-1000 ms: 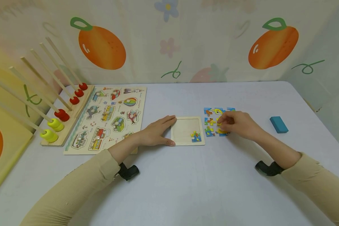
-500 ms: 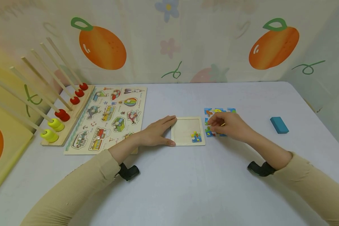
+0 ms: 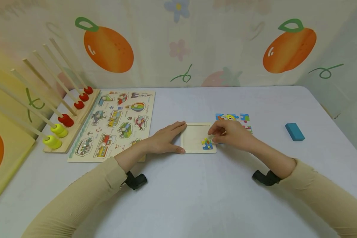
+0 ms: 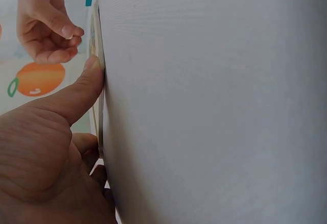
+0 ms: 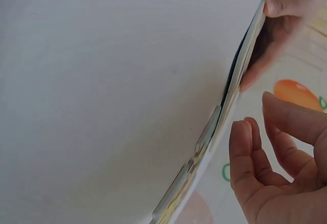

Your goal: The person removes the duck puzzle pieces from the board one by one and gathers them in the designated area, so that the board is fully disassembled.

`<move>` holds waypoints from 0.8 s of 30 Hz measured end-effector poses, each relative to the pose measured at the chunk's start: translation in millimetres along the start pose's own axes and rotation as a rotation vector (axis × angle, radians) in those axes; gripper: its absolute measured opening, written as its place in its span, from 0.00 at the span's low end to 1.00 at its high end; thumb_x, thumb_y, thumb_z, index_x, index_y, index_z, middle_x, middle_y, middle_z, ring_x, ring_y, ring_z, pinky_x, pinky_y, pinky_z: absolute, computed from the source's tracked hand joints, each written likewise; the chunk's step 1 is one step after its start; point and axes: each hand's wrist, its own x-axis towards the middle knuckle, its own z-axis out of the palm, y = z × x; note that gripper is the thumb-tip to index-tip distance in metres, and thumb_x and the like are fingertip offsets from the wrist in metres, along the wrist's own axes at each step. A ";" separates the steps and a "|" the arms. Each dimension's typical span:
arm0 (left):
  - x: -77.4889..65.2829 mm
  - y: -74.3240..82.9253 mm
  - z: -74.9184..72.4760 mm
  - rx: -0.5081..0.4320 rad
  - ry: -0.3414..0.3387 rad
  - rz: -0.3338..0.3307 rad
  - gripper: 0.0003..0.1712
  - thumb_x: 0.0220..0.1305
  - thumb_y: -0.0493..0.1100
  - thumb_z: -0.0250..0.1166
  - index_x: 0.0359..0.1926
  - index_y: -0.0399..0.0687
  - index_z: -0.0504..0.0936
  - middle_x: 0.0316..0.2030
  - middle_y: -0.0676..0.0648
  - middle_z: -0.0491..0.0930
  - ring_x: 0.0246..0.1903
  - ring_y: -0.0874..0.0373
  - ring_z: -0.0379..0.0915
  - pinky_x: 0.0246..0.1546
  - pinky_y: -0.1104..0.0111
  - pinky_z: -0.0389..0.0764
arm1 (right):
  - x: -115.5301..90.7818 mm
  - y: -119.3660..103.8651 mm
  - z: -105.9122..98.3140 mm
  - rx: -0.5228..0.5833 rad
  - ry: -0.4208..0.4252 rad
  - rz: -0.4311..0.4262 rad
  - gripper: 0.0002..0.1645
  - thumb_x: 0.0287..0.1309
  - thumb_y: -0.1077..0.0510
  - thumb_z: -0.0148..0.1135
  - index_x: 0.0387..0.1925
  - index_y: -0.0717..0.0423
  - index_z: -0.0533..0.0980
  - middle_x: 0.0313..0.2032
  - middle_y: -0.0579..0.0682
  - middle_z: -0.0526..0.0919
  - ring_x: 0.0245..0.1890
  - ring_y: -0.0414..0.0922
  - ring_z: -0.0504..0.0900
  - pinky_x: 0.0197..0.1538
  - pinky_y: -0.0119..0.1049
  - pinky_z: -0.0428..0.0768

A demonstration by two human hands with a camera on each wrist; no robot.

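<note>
A square wooden puzzle tray lies on the table, with joined puzzle pieces in its lower right corner. My left hand rests at the tray's left side, fingers on the upper corner and thumb at the lower one. Over the tray's right edge, my right hand has its fingers curled, thumb and fingertips close together. In the left wrist view a small pale edge shows at those fingertips, apparently a puzzle piece mostly hidden by the fingers. Loose puzzle pieces lie right of the tray, partly covered by this hand.
A peg puzzle board with vehicle pictures lies at the left. Behind it stands a wooden rod counter with red and yellow beads. A teal block is on the right of the white table, which ends at a printed wall.
My right hand has moved left from the loose pieces to the tray's right edge, uncovering some pieces on the right. The left hand has stayed at the tray.
</note>
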 end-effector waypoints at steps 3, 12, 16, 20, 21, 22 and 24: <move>0.1 0.0 0.4 -0.002 0.001 0.000 0.56 0.61 0.58 0.67 0.79 0.48 0.45 0.80 0.47 0.41 0.81 0.47 0.33 0.79 0.46 0.45 | 1.6 -3.2 2.5 -0.008 -0.009 0.000 0.12 0.55 0.66 0.68 0.42 0.58 0.82 0.40 0.54 0.86 0.38 0.43 0.81 0.40 0.26 0.79; 0.9 -0.3 0.8 0.001 0.007 0.012 0.55 0.62 0.58 0.67 0.79 0.46 0.46 0.80 0.47 0.41 0.81 0.47 0.33 0.79 0.48 0.45 | 7.5 -6.0 10.1 -0.049 -0.031 0.004 0.13 0.52 0.66 0.71 0.41 0.56 0.82 0.37 0.51 0.86 0.37 0.42 0.80 0.56 0.39 0.78; 1.0 -0.2 0.6 -0.001 0.006 0.010 0.55 0.62 0.58 0.67 0.79 0.46 0.46 0.80 0.47 0.41 0.81 0.47 0.33 0.79 0.47 0.45 | 8.1 -5.8 12.0 -0.056 -0.048 0.016 0.15 0.48 0.65 0.74 0.41 0.55 0.82 0.38 0.50 0.86 0.38 0.43 0.80 0.45 0.32 0.80; 1.2 -0.6 0.7 0.002 0.009 0.016 0.55 0.62 0.57 0.67 0.79 0.46 0.46 0.80 0.47 0.41 0.80 0.46 0.34 0.79 0.47 0.46 | 7.5 -6.2 12.3 -0.056 -0.056 0.012 0.17 0.46 0.66 0.74 0.41 0.56 0.82 0.38 0.51 0.85 0.38 0.44 0.80 0.44 0.32 0.80; 1.3 -0.8 0.6 0.003 0.010 0.020 0.55 0.62 0.57 0.67 0.79 0.46 0.46 0.80 0.47 0.42 0.80 0.46 0.34 0.79 0.47 0.46 | 7.5 -5.7 12.8 -0.056 -0.059 0.006 0.17 0.46 0.66 0.74 0.41 0.56 0.82 0.38 0.51 0.85 0.38 0.44 0.79 0.44 0.32 0.80; 1.1 -0.9 0.5 0.004 0.010 0.023 0.55 0.62 0.57 0.67 0.79 0.45 0.46 0.80 0.47 0.42 0.80 0.46 0.34 0.79 0.47 0.46 | 7.5 -5.4 13.0 -0.058 -0.061 0.001 0.18 0.46 0.67 0.74 0.41 0.56 0.82 0.39 0.51 0.85 0.38 0.44 0.79 0.44 0.33 0.80; 1.0 -1.2 0.3 0.004 0.012 0.028 0.55 0.62 0.57 0.67 0.79 0.45 0.46 0.80 0.46 0.42 0.80 0.46 0.34 0.79 0.48 0.46 | 7.5 -4.8 13.7 -0.064 -0.063 -0.010 0.18 0.45 0.68 0.74 0.41 0.57 0.82 0.39 0.51 0.84 0.37 0.44 0.79 0.44 0.34 0.81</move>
